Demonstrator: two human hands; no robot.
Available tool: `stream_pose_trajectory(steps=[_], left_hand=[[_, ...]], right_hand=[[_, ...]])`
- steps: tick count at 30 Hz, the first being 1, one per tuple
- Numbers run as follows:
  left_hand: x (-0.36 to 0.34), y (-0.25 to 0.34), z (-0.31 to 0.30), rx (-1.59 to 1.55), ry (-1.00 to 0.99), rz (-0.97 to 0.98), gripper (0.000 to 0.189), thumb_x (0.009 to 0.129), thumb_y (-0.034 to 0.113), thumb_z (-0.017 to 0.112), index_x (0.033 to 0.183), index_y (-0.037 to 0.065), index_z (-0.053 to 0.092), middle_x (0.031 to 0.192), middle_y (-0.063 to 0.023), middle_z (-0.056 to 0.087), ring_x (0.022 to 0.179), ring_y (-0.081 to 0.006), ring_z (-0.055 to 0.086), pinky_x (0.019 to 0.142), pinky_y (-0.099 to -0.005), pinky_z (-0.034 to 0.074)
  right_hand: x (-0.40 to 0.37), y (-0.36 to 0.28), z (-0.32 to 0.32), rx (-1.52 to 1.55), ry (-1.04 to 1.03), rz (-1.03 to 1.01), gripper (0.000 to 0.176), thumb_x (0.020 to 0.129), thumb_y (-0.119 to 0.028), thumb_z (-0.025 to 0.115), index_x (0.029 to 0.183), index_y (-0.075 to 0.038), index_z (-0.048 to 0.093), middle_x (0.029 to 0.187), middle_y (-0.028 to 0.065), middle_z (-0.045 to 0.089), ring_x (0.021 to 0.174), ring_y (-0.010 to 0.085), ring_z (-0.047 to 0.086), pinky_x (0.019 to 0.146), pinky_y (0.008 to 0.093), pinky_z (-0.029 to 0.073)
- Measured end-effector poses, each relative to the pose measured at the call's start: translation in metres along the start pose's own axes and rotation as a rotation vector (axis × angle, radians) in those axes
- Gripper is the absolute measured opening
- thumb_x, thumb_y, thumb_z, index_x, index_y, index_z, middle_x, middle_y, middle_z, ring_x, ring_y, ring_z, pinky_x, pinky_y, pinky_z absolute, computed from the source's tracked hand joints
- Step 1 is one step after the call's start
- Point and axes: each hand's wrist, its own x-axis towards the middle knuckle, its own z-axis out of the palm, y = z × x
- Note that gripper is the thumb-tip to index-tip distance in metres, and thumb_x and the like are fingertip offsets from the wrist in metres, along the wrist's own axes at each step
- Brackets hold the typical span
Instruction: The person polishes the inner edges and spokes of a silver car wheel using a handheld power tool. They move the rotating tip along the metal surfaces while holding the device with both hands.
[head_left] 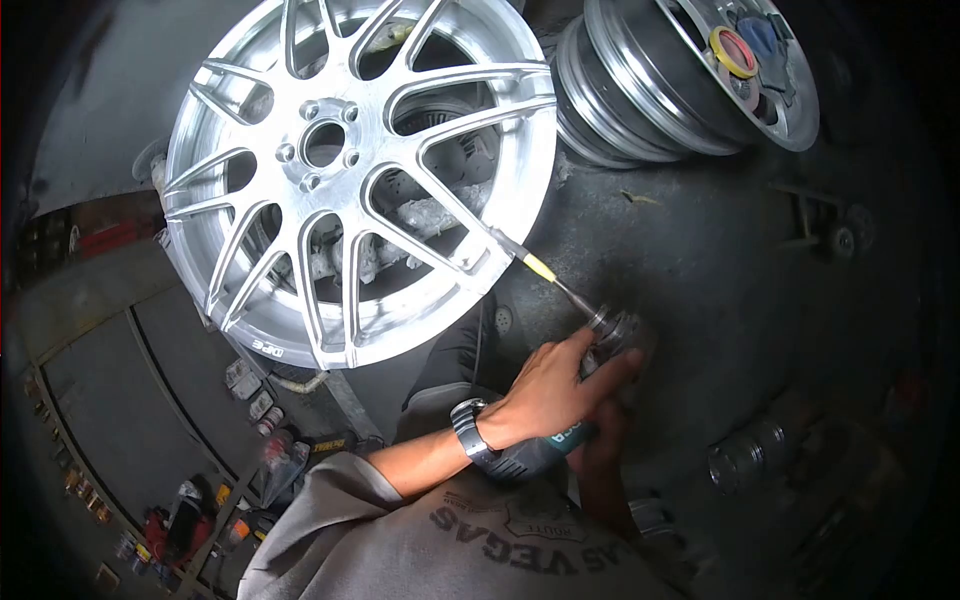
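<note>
1. Left hand (552, 385): closed round the front of the grinder (612, 330), fingers curled over the barrel just behind the metal nose. A watch (470, 425) sits on that wrist.
2. Right hand (606, 425): under the left and partly hidden by it. What shows is wrapped round the rear body of the grinder, beside a teal label.
3. Grinder: held low and right of centre, above the dark floor (700, 260), nose pointing up and to the left.
4. Bit (540, 266): a long thin shaft with a yellow band, running from the nose to the wheel (340, 170). Its tip is at the wheel's lower right edge, where a spoke meets the lip. Cannot tell if it actually touches.
5. Wheel: bright bare-metal alloy with many split spokes, face turned to the camera, filling the upper left. The centre bore and bolt holes are open, and there is small lettering on the lower lip. Pale, dusty parts show behind the spokes.
6. Second wheel (640, 90): darker, at top right, well apart from the first. A yellow tape ring (733, 52) lies on its face.
7. Metal cylinder (745, 458): on the floor to the right of the hands, blurred.
8. Lower left: a shelf of small bottles (180, 520), dim.
9. Bottom edge: grey shirt (480, 550) with printed lettering.
</note>
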Motion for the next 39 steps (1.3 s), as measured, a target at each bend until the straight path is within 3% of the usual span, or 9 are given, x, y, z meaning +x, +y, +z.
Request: stream_pose_trajectory(steps=[4, 6, 20, 22, 25, 28, 31, 36, 39], left_hand=[[0.009, -0.006, 0.002, 0.013, 0.007, 0.059, 0.061, 0.100, 0.050, 0.067, 0.116, -0.009, 0.067, 0.074, -0.0226, 0.072, 0.074, -0.0371, 0.076, 0.072, -0.0432, 0.057], [0.019, -0.004, 0.002, 0.044, 0.023, 0.145, 0.051, 0.105, 0.041, 0.065, 0.114, -0.009, 0.066, 0.071, -0.0202, 0.069, 0.070, -0.0287, 0.075, 0.062, -0.0396, 0.051], [0.004, -0.005, 0.011, 0.052, 0.073, 0.059, 0.046, 0.104, 0.037, 0.067, 0.107, -0.008, 0.067, 0.064, -0.0180, 0.067, 0.062, -0.0281, 0.074, 0.057, -0.0374, 0.050], [0.012, -0.001, 0.007, 0.075, 0.033, 0.044, 0.064, 0.100, 0.053, 0.066, 0.114, -0.010, 0.067, 0.069, -0.0221, 0.071, 0.071, -0.0402, 0.075, 0.070, -0.0461, 0.057], [0.021, 0.001, 0.007, 0.025, 0.056, 0.088, 0.050, 0.103, 0.040, 0.067, 0.109, -0.010, 0.067, 0.066, -0.0203, 0.068, 0.064, -0.0307, 0.074, 0.059, -0.0386, 0.051], [0.014, -0.001, 0.009, 0.055, 0.068, 0.052, 0.052, 0.103, 0.042, 0.068, 0.110, -0.010, 0.066, 0.068, -0.0211, 0.069, 0.066, -0.0312, 0.074, 0.060, -0.0401, 0.051], [0.006, -0.008, 0.012, 0.095, 0.126, 0.110, 0.055, 0.103, 0.045, 0.067, 0.111, -0.010, 0.066, 0.069, -0.0216, 0.070, 0.067, -0.0322, 0.074, 0.062, -0.0414, 0.052], [0.019, -0.003, 0.009, 0.045, 0.075, 0.065, 0.065, 0.101, 0.052, 0.066, 0.118, -0.010, 0.066, 0.071, -0.0237, 0.070, 0.069, -0.0370, 0.075, 0.066, -0.0445, 0.055], [0.015, -0.002, 0.008, 0.073, 0.077, 0.028, 0.066, 0.101, 0.054, 0.066, 0.118, -0.010, 0.065, 0.072, -0.0242, 0.071, 0.071, -0.0378, 0.075, 0.067, -0.0447, 0.055]], right_hand=[[0.004, -0.003, 0.006, -0.031, 0.035, -0.085, 0.064, 0.096, -0.009, 0.057, 0.156, 0.001, 0.041, 0.145, 0.0124, 0.055, 0.130, 0.0183, 0.059, 0.105, 0.0355, 0.051], [0.013, -0.005, -0.015, -0.258, -0.161, -0.100, 0.058, 0.106, -0.030, 0.045, 0.155, 0.001, 0.041, 0.151, 0.0145, 0.052, 0.140, 0.0250, 0.053, 0.116, 0.0445, 0.044], [0.004, -0.004, -0.002, -0.103, -0.070, -0.058, 0.059, 0.103, -0.024, 0.044, 0.156, 0.002, 0.040, 0.145, 0.0149, 0.056, 0.138, 0.0267, 0.055, 0.115, 0.0430, 0.047], [0.010, -0.006, -0.013, -0.178, -0.113, -0.073, 0.059, 0.103, -0.024, 0.044, 0.156, 0.002, 0.039, 0.146, 0.0146, 0.055, 0.138, 0.0264, 0.055, 0.115, 0.0430, 0.047], [0.021, -0.004, -0.030, -0.232, -0.134, 0.030, 0.058, 0.103, -0.022, 0.044, 0.156, 0.002, 0.040, 0.147, 0.0139, 0.055, 0.138, 0.0255, 0.055, 0.116, 0.0426, 0.046], [0.018, -0.001, -0.024, -0.116, -0.158, -0.008, 0.054, 0.106, -0.026, 0.043, 0.152, 0.001, 0.045, 0.142, 0.0127, 0.058, 0.133, 0.0233, 0.058, 0.112, 0.0418, 0.048], [0.006, -0.001, -0.003, -0.156, 0.132, -0.025, 0.050, 0.109, -0.029, 0.041, 0.148, 0.001, 0.050, 0.138, 0.0122, 0.060, 0.128, 0.0220, 0.062, 0.108, 0.0419, 0.050], [0.022, 0.006, -0.068, -0.754, -0.213, -0.063, 0.055, 0.111, -0.033, 0.038, 0.154, 0.000, 0.042, 0.147, 0.0160, 0.056, 0.134, 0.0265, 0.059, 0.113, 0.0438, 0.048], [0.019, 0.013, -0.075, -0.705, -0.242, -0.215, 0.057, 0.112, -0.035, 0.037, 0.157, 0.000, 0.038, 0.150, 0.0171, 0.054, 0.138, 0.0274, 0.056, 0.114, 0.0446, 0.047]])
